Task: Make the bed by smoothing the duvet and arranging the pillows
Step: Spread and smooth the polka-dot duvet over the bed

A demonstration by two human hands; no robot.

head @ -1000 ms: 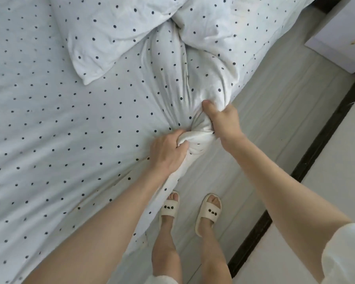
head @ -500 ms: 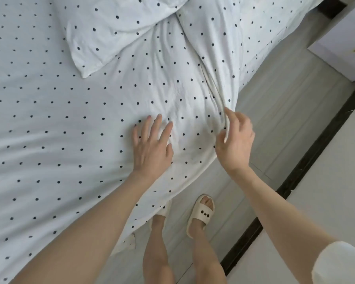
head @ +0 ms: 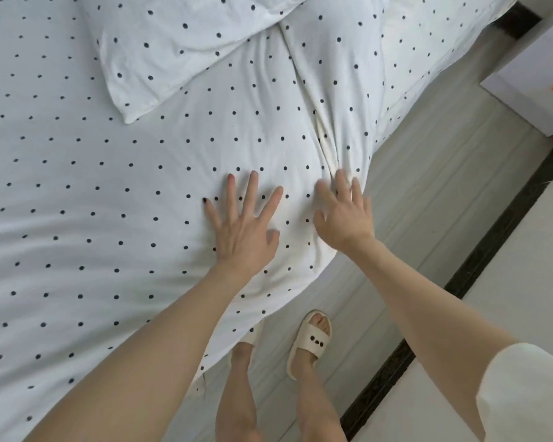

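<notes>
At frame center, left hand [head: 243, 231] lay flat, fingers spread, on dotted duvet [head: 109, 193]; right hand [head: 345, 215], open & blurred, pressed its edge.

A white duvet [head: 109, 193] with black polka dots covers the bed, a matching pillow [head: 173, 49] lying on it toward 12 o'clock.

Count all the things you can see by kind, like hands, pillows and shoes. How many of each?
Hands: 2, the left hand flat on the duvet and the right hand at its edge
Pillows: 2, one pillow and a second pillow beside it
Duvets: 1
Slippers: 2, one slipper in full view, the other slipper mostly hidden by the duvet
Total: 7
</notes>
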